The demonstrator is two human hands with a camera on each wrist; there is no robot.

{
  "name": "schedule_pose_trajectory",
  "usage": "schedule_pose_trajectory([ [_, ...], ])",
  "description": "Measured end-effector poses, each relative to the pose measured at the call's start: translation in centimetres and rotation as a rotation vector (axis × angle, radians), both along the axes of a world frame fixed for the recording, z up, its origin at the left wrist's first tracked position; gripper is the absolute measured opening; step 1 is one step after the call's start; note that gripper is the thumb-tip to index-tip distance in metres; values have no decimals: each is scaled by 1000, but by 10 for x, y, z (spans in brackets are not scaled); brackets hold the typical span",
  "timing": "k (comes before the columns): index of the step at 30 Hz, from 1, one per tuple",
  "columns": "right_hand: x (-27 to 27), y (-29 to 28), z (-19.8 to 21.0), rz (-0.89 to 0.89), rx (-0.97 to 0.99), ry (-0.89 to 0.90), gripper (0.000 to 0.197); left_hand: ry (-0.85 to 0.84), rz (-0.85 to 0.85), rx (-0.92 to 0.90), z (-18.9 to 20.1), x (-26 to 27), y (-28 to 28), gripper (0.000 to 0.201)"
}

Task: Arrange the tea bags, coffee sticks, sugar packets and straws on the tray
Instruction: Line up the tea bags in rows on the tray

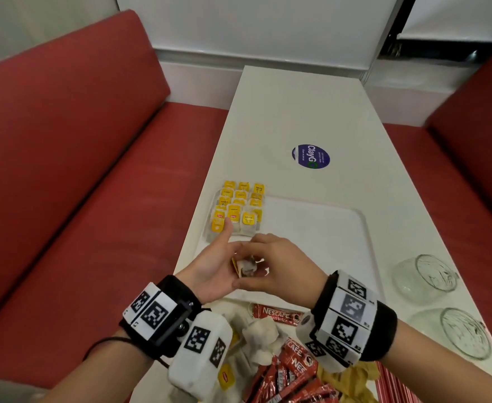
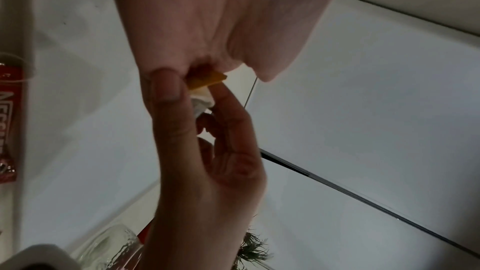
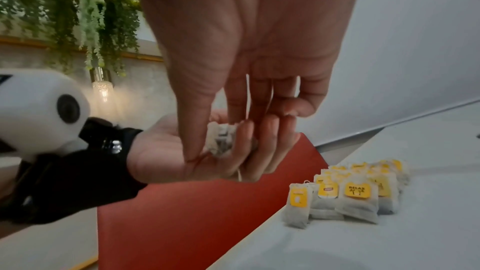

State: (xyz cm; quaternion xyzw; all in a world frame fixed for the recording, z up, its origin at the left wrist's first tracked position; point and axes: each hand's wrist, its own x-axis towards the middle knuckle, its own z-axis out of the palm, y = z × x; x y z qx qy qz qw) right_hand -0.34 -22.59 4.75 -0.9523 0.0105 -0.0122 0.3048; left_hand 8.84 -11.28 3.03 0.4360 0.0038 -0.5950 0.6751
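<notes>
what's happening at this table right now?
A person is sorting drink supplies onto a white plastic tray. Both hands meet over its near edge: the left hand lies palm up under a white paper tea bag with a yellow tag, and the right hand pinches that bag from above. Rows of yellow-tagged tea bags already fill the tray's far-left corner. Red Nescafe coffee sticks and loose tea bags wait in a pile nearer the person.
</notes>
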Motion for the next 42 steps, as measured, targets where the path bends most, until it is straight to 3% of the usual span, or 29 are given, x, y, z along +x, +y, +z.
schedule_pose_trajectory([
  [4,-7,-2,2,-52,163,-37,18,-50,12,-32,3,-3,11,81],
  [8,-10,-9,2,-158,423,-5,15,-182,33,-78,5,-8,22,55],
  [10,-10,-11,0,-199,588,21,13,-323,46,-92,5,-12,26,45],
  [14,-9,-13,-2,-230,771,22,16,-832,59,-15,5,-18,31,39],
  [16,-10,-13,-1,-210,790,15,19,-904,100,-13,5,-20,31,28],
  [21,-13,-14,6,-136,764,-15,31,-901,128,19,5,-16,32,28],
  [24,-13,-16,7,-128,721,-21,23,-905,72,33,7,-13,36,31],
  [29,-11,-16,3,-229,607,-96,3,-883,151,58,7,-14,33,13],
  [32,-9,-13,8,-232,604,-85,8,-875,113,45,7,-14,30,21],
  [36,-9,-17,16,-187,804,-22,17,-672,99,-25,10,-15,28,14],
  [38,-9,-22,18,-98,715,1,25,-550,100,-57,11,-14,28,8],
  [42,-8,-23,20,26,523,18,26,-406,44,-112,13,-14,27,21],
])
